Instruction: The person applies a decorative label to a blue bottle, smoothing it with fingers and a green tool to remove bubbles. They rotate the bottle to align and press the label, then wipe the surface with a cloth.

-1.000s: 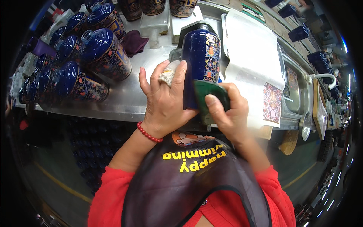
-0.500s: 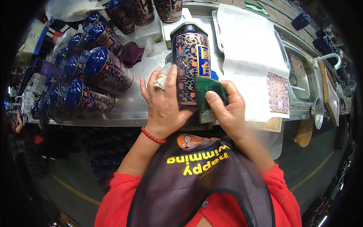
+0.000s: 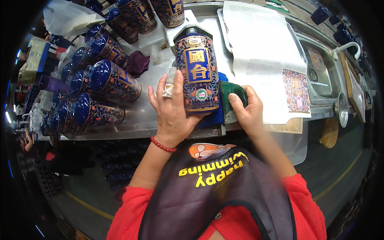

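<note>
A blue bottle (image 3: 197,90) with a flowery pattern and a gold-framed blue panel lies before me, its neck pointing away. My left hand (image 3: 171,110) is closed on its left side and lower end, the thumb by the base. White wrapping covers one of that hand's fingertips. In my right hand (image 3: 250,110) a flat dark green scraper (image 3: 229,94) is pinched between thumb and fingers, at the bottle's lower right side. Blue cloth (image 3: 216,116) shows beneath the bottle's lower end. The fingers under the scraper are partly hidden.
Several similar bottles (image 3: 120,80) lie on the metal table at left, and more stand at the back. A purple cloth (image 3: 138,64) is near them. To the right lie white sheets with a patterned print (image 3: 296,91), beside a metal sink (image 3: 320,94) with a white tap (image 3: 348,48).
The bottle has turned about its length, so its gold-framed panel now faces up. The scraper has moved from the bottle's front to its right side. My left hand still holds the bottle.
</note>
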A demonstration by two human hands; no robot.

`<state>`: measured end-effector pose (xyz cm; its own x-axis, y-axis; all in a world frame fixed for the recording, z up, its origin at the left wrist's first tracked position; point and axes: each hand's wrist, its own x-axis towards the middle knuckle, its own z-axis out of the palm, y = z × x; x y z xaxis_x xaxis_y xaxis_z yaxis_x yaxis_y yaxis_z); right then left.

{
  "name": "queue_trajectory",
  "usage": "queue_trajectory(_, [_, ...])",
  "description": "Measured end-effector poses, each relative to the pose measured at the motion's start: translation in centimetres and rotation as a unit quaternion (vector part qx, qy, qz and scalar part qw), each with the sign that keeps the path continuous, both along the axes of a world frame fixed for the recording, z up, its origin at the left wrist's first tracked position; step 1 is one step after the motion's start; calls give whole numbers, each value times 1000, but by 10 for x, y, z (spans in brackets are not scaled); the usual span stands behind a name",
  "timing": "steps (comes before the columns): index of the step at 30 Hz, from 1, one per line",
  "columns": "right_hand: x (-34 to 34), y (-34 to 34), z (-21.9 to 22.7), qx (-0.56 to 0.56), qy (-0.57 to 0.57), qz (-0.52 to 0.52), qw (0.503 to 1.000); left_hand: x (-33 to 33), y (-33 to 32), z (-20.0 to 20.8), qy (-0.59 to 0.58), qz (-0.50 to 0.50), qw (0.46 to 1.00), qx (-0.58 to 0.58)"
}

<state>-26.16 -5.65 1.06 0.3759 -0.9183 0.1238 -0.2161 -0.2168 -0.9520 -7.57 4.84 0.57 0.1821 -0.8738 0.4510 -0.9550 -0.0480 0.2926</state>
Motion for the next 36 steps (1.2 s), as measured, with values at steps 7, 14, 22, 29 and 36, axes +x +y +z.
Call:
queue_trajectory(7, [4,4,-3,-5,-90,88,992,10,0,-20,77,-17,997,10])
queue_trajectory(14, [-1,4,-5,108,-119,23,987,12,0,-29,128,-30,991,16])
queue_trajectory(22, [-4,-3,4,36,41,10,998,8,3,-8,33,-8,999,-39])
queue_trajectory(29, [-3,-6,9,11,-63,119,991,20,-9,2,47,-118,990,-62])
queue_trajectory(36, [-4,-13,4,78,-67,118,988,64,-54,9,109,-164,979,-57])
